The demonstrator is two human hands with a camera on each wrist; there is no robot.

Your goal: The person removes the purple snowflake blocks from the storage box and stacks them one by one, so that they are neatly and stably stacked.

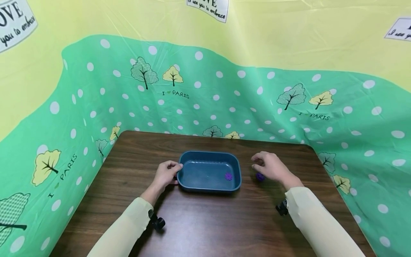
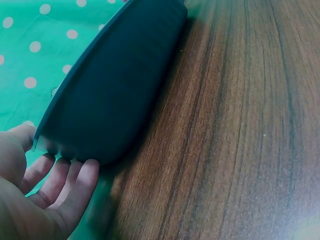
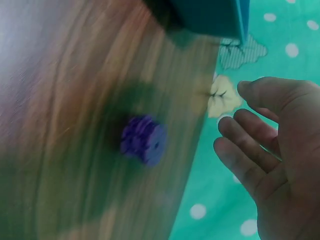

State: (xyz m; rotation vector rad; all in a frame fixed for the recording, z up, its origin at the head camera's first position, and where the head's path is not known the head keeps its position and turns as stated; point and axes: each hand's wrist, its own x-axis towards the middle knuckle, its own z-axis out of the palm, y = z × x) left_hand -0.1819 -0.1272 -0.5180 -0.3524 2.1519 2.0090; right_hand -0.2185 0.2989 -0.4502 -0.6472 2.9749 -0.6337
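A dark blue rectangular tray (image 1: 205, 188) stands on the table, and my left hand (image 1: 166, 174) grips its left end. In the left wrist view the thumb lies at the rim and the fingertips (image 2: 89, 170) press against the outer wall. Inside the tray, toward the right, lies a purple gear-shaped disc (image 1: 228, 176). My right hand (image 1: 271, 166) hovers right of the tray, with thumb and fingers apart and nothing between them. Near it on the table sits a short stack of purple toothed discs (image 3: 145, 140), partly covered by the hand in the head view.
The dark wooden table (image 1: 205, 221) ends at a back edge, against a green and yellow printed cloth (image 1: 224, 103). That cloth also hangs along the left and right sides. A small black wrist camera (image 1: 157, 221) is strapped at the left sleeve, another (image 1: 282, 207) at the right.
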